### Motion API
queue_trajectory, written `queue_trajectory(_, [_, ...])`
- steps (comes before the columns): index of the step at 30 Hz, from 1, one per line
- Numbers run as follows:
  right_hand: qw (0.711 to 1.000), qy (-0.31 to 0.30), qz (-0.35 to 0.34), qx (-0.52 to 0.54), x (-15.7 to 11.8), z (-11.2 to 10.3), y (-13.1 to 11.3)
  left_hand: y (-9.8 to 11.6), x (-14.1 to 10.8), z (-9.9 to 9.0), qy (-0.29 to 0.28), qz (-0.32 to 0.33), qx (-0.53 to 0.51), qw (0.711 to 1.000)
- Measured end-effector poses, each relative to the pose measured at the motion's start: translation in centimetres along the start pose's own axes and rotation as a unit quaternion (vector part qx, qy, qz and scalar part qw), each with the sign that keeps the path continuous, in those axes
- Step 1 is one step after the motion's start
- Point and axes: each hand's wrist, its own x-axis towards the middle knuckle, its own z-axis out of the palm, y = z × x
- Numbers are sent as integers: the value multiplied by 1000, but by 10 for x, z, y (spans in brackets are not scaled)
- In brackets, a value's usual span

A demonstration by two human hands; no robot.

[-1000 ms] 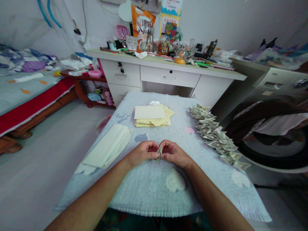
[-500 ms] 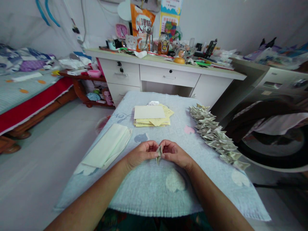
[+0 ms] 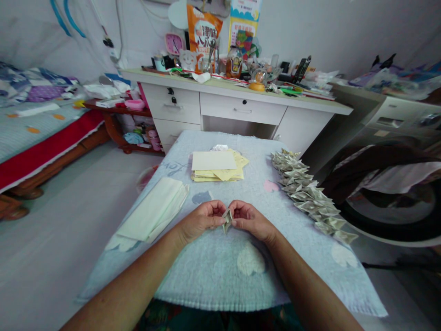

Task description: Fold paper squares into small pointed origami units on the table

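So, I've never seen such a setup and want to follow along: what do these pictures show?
No machine: a camera on a person's head looks forward and down at their left hand and right hand. Both are bare and together hold one small folded-paper piece. A pale blue patterned cloth lies beneath. On it, ahead, sits a stack of yellowish paper topped by a pale rectangular sheet; to the left, folded pale sheets; to the right, a long cluster of folded-paper units.
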Motion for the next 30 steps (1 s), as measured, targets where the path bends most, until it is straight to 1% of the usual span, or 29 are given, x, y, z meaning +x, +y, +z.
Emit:
queue_trajectory(8, [1000,-12,-6,-1,0,-4,4,2,1,3,-2,-6,-16,1000])
queue_trajectory(13, [1000,-19,-9,2,-1,-4,3,1,2,2,5,-13,-30,999])
queue_trajectory(17, [1000,-9,-9,-4,-1,-6,4,1,2,1,8,-15,-44,999])
queue_trajectory(22, [999,3,-13,-36,-1,-9,5,3,2,2,5,-8,-42,999])
queue_trajectory(26, [999,5,-14,-35,0,-4,3,2,3,2,12,-3,-32,999])
queue_trajectory(30, [999,23,-11,-30,2,1,5,1,4,5,20,6,-8,1000])
